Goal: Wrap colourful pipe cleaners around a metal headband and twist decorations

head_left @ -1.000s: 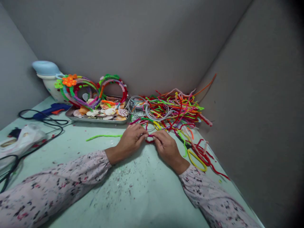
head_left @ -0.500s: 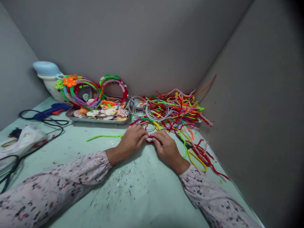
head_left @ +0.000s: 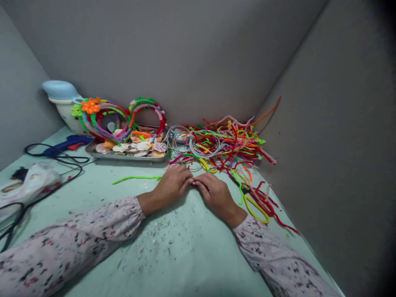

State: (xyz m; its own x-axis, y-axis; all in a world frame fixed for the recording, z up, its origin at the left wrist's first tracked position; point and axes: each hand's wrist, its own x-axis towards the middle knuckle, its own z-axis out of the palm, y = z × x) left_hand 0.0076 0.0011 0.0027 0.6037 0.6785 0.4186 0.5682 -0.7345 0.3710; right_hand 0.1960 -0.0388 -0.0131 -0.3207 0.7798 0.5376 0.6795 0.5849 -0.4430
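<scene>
My left hand [head_left: 175, 182] and my right hand [head_left: 215, 191] meet at the middle of the table, thumbs and fingertips pinched close together. Between them shows a short bit of a dark red or magenta pipe cleaner [head_left: 194, 184]; most of it is hidden by my fingers. A light green pipe cleaner [head_left: 136, 178] lies on the table and runs up to the left hand's knuckles. Just beyond my fingers lie loose purple and green pipe cleaners [head_left: 185, 156] and coils of grey wire [head_left: 206, 150].
A metal tray [head_left: 126, 157] of seashells holds pipe-cleaner-wrapped hoops [head_left: 148, 105]. Right of it sits a heap of coloured pipe cleaners [head_left: 238, 140], with yellow-handled scissors [head_left: 256, 209] nearer me. A blue-lidded container [head_left: 63, 103], black cable [head_left: 66, 175] and plastic bag [head_left: 41, 181] occupy the left.
My fingertips have drawn slightly closer together, and less of the red or magenta pipe cleaner shows between them. Everything else on the table stays put.
</scene>
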